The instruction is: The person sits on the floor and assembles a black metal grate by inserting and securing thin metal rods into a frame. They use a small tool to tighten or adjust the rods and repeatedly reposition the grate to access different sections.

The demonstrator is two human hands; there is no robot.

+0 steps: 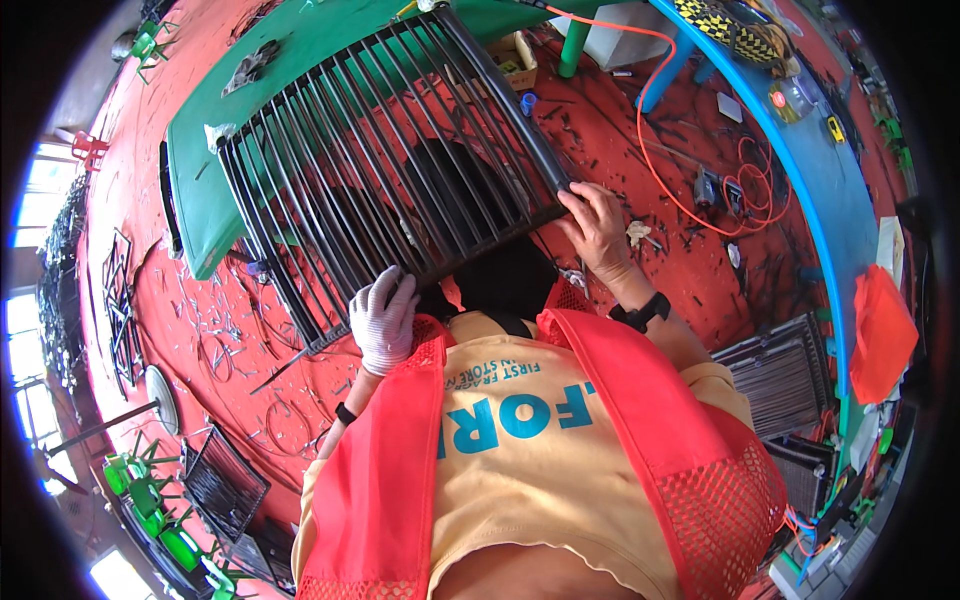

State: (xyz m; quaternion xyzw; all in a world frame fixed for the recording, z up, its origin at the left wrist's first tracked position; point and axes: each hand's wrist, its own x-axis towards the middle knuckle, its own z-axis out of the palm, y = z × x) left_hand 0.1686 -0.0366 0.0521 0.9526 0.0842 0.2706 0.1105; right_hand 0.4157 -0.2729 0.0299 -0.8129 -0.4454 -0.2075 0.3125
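Observation:
A large black slatted frame [436,268], with many parallel dark bars between its rails, lies tilted across the green table [204,195] and reaches back toward me. My left hand [384,326], in a whitish knit glove, is closed over the near rail, left of its middle; its thumb side is partly hidden. At the near right corner my right hand [599,232], bare, has its fingers wrapped on the thick end rail. White wrapping [218,137] covers the frame's far left corner. A crumpled dark item [250,66] rests on the green table beyond the frame.
A blue table [845,215] curves along the right, with a yellow-black cloth [735,35] on it. An orange hose [645,135] loops over the red floor [690,255], which is strewn with scraps. Other slatted panels [780,375] stand at lower right, and green chairs [150,505] at lower left.

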